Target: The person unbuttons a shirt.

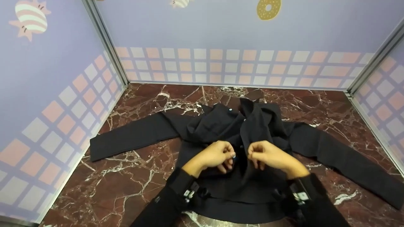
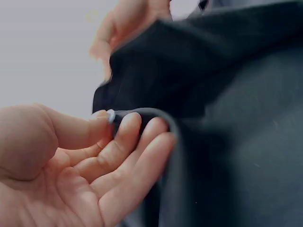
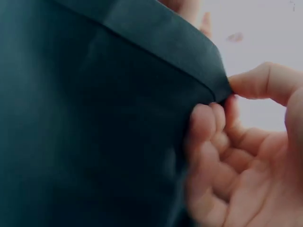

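A black long-sleeved shirt lies spread on the table, its collar end away from me and both sleeves stretched out sideways. My left hand pinches one front edge of it between thumb and fingers, right at a small pale button. Opposite, my right hand pinches the other front edge, a stitched placket, between thumb and forefinger. Both edges are lifted, with a dark gap between the two hands. More small buttons show farther up the front.
The shirt lies on a dark red marbled table. A back wall and a left side wall with checkered patterns border it, and another wall stands at the right. The left sleeve reaches toward the left wall.
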The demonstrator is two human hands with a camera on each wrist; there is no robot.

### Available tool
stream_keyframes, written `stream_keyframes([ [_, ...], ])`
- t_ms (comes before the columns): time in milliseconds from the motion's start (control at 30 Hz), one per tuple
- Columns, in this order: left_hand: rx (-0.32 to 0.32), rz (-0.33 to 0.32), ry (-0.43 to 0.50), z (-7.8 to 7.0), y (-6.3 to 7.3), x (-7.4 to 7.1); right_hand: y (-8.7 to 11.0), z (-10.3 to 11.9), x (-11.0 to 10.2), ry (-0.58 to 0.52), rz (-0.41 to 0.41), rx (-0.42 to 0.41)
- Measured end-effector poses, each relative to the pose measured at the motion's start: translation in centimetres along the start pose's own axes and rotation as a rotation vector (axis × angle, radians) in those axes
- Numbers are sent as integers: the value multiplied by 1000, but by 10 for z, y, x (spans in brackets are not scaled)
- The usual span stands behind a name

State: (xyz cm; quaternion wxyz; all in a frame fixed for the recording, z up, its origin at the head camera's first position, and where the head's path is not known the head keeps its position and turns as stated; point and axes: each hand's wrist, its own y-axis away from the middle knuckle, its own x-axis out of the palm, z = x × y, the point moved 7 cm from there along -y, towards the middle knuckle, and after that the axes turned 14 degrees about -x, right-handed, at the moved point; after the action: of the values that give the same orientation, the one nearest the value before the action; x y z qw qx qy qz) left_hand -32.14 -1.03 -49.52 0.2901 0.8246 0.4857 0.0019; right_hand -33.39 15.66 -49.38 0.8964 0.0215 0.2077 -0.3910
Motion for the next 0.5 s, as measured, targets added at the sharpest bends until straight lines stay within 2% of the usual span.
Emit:
stream_keyframes([
  [67,-39,57,-4,2,6,10,7,10,5,64,56,-9],
  [167,-97,90,-94,8,5,27,13,8,18,202,123,15],
  [267,-117,51,-221,12,-3,37,13,-4,30,361,154,55],
  [333,-119,20,-297,12,-9,39,12,-11,35,429,162,76],
  [400,-121,10,-349,12,-13,39,11,-14,37,455,166,88],
  [500,-116,25,-401,11,-16,37,10,-15,39,436,195,97],
])
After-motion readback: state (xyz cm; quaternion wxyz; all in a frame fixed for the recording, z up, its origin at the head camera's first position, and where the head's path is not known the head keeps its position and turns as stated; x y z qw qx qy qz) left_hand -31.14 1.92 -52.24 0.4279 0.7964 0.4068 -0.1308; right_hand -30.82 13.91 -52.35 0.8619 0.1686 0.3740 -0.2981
